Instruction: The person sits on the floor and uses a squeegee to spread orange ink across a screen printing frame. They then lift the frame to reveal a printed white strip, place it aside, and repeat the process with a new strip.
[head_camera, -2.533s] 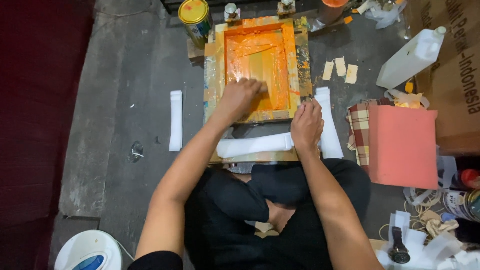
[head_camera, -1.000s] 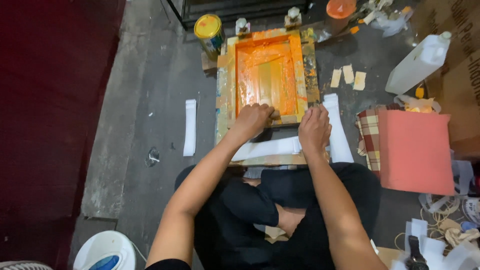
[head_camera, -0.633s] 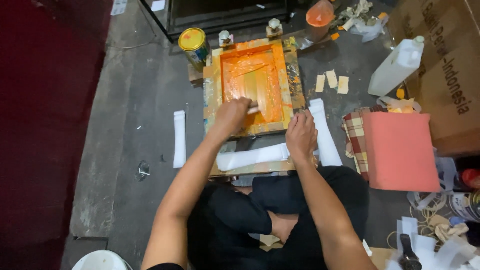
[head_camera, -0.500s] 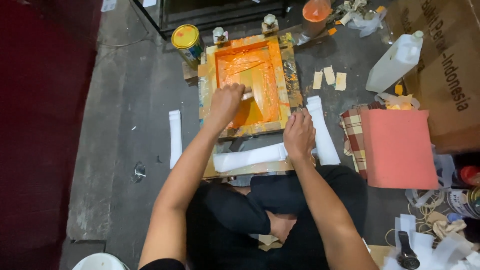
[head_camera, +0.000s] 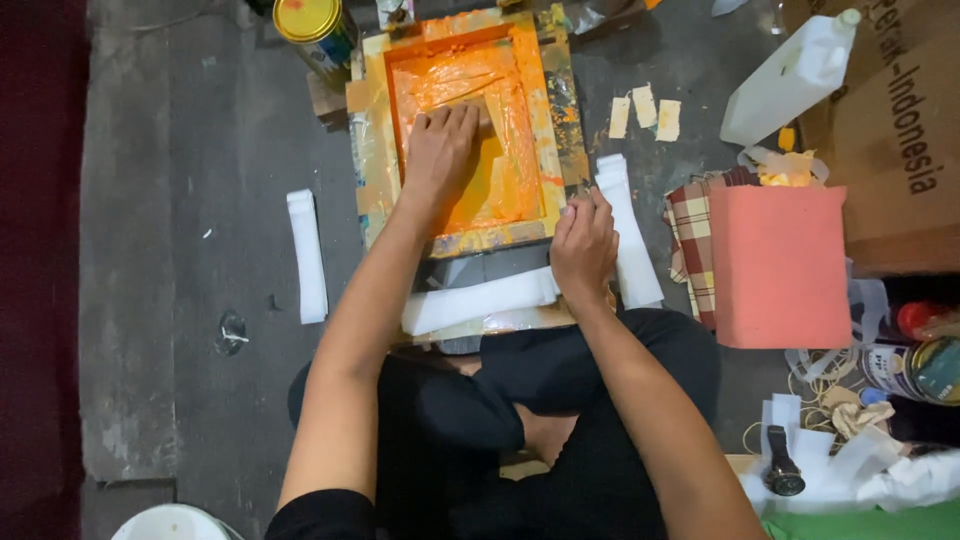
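Pressing palm-down, the left hand (head_camera: 440, 150) curls its fingers over a squeegee (head_camera: 490, 125) on the orange-inked screen (head_camera: 470, 130), forearm stretched forward. The right hand (head_camera: 585, 245), fingers bent and close together, grips the frame's (head_camera: 555, 120) near corner. White strips (head_camera: 480, 300) lie just below it, a pink block (head_camera: 780, 265) farther right.

Bare grey concrete floor (head_camera: 180, 200), stained and scuffed, small paint flecks here and there. Dark red surface (head_camera: 40, 270) along left edge, kind unclear. Raised concrete slab edge at lower left. Brown cardboard box (head_camera: 890, 130) at upper right. Clutter of cans, string, rags at lower right. Light even, dim toward corners.
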